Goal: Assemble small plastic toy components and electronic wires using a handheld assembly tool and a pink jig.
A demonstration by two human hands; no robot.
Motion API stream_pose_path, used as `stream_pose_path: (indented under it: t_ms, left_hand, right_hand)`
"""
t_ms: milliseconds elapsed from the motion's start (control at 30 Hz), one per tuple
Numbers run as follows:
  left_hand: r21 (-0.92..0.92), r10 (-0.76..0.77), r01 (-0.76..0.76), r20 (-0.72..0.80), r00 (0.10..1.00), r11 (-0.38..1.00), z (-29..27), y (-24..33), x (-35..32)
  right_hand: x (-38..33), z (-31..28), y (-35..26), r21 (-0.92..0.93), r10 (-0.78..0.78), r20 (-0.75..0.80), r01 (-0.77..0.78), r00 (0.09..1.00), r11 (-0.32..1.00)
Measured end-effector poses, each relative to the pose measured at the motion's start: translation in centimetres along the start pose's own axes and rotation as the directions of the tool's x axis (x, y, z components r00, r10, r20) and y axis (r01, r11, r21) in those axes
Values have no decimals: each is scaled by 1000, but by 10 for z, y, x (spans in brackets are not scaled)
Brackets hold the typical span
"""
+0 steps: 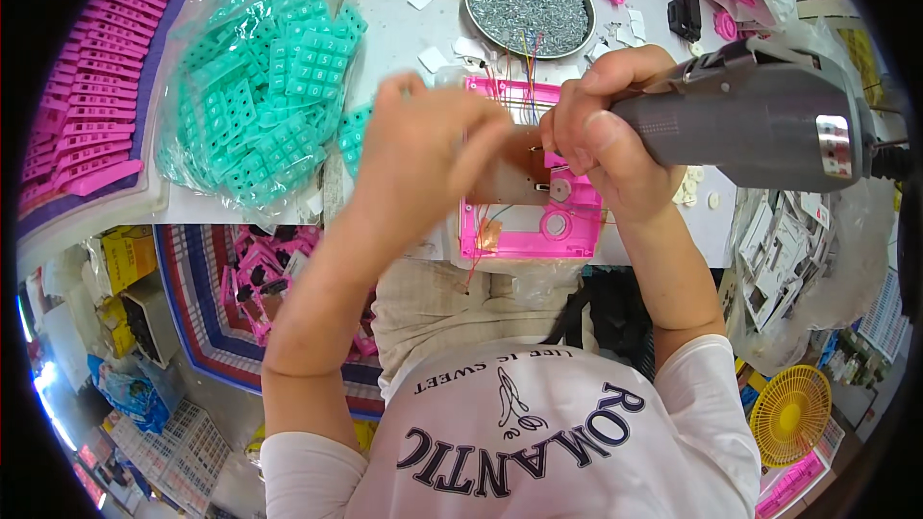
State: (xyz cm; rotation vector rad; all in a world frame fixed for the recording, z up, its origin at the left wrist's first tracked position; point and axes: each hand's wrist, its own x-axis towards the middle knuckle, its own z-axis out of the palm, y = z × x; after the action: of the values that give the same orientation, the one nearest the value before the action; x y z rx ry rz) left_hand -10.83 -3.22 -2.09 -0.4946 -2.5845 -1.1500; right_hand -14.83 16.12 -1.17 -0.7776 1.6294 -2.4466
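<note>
My right hand point(615, 125) is wrapped around a grey electric screwdriver point(745, 115), its body pointing off to the right and its tip end by the fingers. Below the hand is a pink plastic housing point(468, 231) with a brown circuit board point(500, 190) and thin coloured wires. My left hand point(423, 149) hovers over the housing's left side, smeared by motion. Its fingers are too blurred to show whether they hold anything. Beyond the housing stands a round metal dish point(465, 14) of small screws.
To the left lies a clear bag of turquoise keypads point(260, 96), beside rows of pink parts point(106, 86). A striped basket point(187, 327) of pink pieces stands below the table edge. Bagged white parts point(784, 250) and a yellow basket point(790, 415) are at right.
</note>
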Motion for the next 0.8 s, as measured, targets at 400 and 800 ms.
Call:
stream_pose_path:
  t_ms: [400,800]
  left_hand:
    - [40,141,-140,-17,990,989,29,1,-38]
    - [-18,223,-228,-143,964,973,21,8,-45]
  right_hand:
    - [7,1,-3,-228,-8,207,56,978,972]
    - [0,32,-45,139,38,199,-67,979,988]
